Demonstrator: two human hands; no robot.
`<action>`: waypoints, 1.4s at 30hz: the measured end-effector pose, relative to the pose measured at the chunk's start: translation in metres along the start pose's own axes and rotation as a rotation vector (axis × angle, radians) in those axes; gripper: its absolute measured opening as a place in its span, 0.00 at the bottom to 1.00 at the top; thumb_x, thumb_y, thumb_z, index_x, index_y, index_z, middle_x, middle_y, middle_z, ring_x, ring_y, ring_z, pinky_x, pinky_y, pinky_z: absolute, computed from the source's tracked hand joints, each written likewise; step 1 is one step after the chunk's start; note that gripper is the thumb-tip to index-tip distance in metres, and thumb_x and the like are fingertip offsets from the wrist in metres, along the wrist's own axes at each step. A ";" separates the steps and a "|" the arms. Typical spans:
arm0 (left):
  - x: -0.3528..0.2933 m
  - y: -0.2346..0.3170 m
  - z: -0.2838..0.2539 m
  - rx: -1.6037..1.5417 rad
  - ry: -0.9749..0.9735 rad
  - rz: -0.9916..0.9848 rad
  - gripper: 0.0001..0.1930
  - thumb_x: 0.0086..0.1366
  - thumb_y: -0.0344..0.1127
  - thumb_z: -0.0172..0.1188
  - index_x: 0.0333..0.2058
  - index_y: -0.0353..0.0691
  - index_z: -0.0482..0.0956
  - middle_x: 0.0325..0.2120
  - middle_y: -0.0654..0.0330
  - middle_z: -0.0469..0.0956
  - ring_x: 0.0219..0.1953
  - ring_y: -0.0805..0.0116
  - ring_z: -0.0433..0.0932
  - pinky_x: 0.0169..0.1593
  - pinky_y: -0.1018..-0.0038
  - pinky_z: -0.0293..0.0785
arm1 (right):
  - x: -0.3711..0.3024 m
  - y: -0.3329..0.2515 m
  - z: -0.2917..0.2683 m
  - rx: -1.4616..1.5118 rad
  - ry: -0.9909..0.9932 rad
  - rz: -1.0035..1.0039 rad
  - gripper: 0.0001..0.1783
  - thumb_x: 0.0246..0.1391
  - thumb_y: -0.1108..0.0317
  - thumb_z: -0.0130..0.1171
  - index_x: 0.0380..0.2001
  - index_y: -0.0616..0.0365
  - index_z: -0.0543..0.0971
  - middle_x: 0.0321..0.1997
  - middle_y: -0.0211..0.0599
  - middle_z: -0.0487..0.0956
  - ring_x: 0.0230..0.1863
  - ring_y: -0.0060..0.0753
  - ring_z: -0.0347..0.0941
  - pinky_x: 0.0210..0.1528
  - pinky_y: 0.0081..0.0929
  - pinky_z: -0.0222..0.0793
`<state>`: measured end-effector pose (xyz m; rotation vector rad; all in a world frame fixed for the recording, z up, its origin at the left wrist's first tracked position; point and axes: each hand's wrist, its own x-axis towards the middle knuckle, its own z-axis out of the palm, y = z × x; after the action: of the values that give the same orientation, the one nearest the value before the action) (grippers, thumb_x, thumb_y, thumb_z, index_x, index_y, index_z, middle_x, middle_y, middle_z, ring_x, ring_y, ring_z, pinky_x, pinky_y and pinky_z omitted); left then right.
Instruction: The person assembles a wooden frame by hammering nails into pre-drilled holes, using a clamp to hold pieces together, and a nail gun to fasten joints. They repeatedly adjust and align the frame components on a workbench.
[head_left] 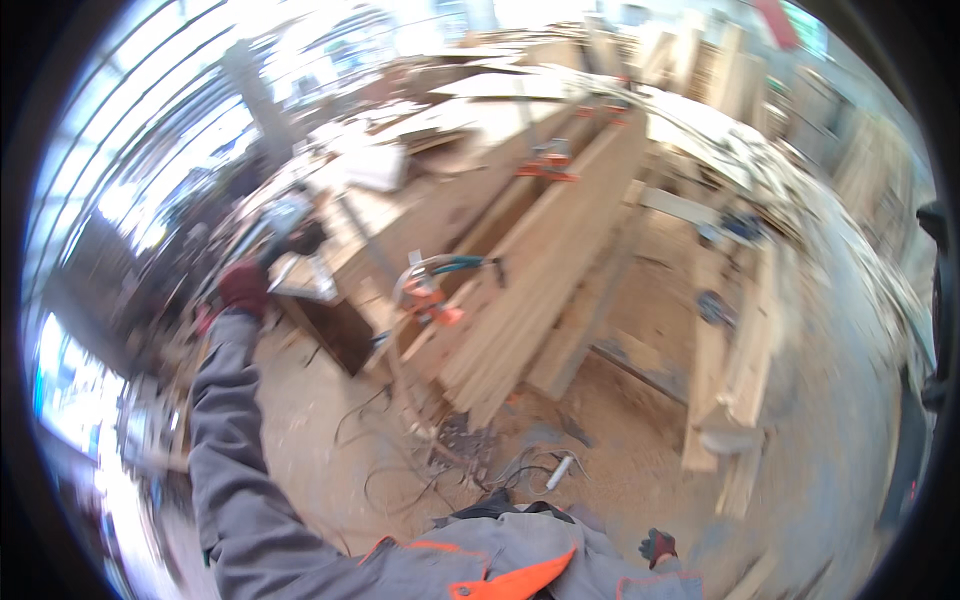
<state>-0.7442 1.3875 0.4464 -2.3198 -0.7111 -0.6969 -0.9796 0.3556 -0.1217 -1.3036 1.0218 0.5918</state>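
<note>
My left hand (243, 288), in a dark red glove, reaches out at the left with the arm stretched forward. It is closed around the handle of a dark power tool with a grey-blue body (288, 220); motion blur hides its exact kind. Just right of it is the end of a brown board (335, 325). Low down on the right, close to my body, hangs my right hand (657, 547) in a dark and red glove. Its fingers look loosely apart, and nothing shows in them.
Long wooden beams (560, 260) stand in the middle with orange clamps (425, 298) on them. A teal-handled tool (460, 263) lies there. Cables (420, 480) and a white tube (560, 472) are on the dusty floor. Planks (735, 370) lie at the right; stacked sheets (500, 88) are behind.
</note>
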 end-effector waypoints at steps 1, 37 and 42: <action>0.019 -0.002 0.030 -0.014 0.165 0.117 0.08 0.65 0.39 0.60 0.27 0.49 0.84 0.24 0.56 0.83 0.27 0.54 0.84 0.30 0.56 0.78 | -0.018 0.025 0.016 0.050 0.124 -0.027 0.10 0.64 0.56 0.63 0.41 0.48 0.81 0.29 0.43 0.81 0.27 0.49 0.79 0.27 0.49 0.77; -0.054 0.069 0.025 -0.282 -0.095 0.022 0.35 0.70 0.66 0.51 0.60 0.41 0.78 0.57 0.45 0.79 0.59 0.45 0.77 0.60 0.53 0.74 | -0.187 0.191 -0.010 -0.001 0.249 0.002 0.19 0.65 0.52 0.62 0.37 0.59 0.84 0.30 0.37 0.84 0.28 0.32 0.80 0.31 0.35 0.75; -0.231 0.131 -0.038 -0.296 -0.242 -0.163 0.38 0.71 0.69 0.49 0.56 0.36 0.80 0.55 0.44 0.81 0.57 0.47 0.78 0.58 0.56 0.74 | -0.168 0.234 -0.098 0.231 0.232 0.078 0.19 0.63 0.53 0.65 0.44 0.59 0.83 0.32 0.37 0.83 0.28 0.31 0.78 0.31 0.33 0.75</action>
<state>-0.8385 1.2022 0.2770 -2.6700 -0.9705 -0.6329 -1.2818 0.3421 -0.0868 -1.1487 1.2966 0.3722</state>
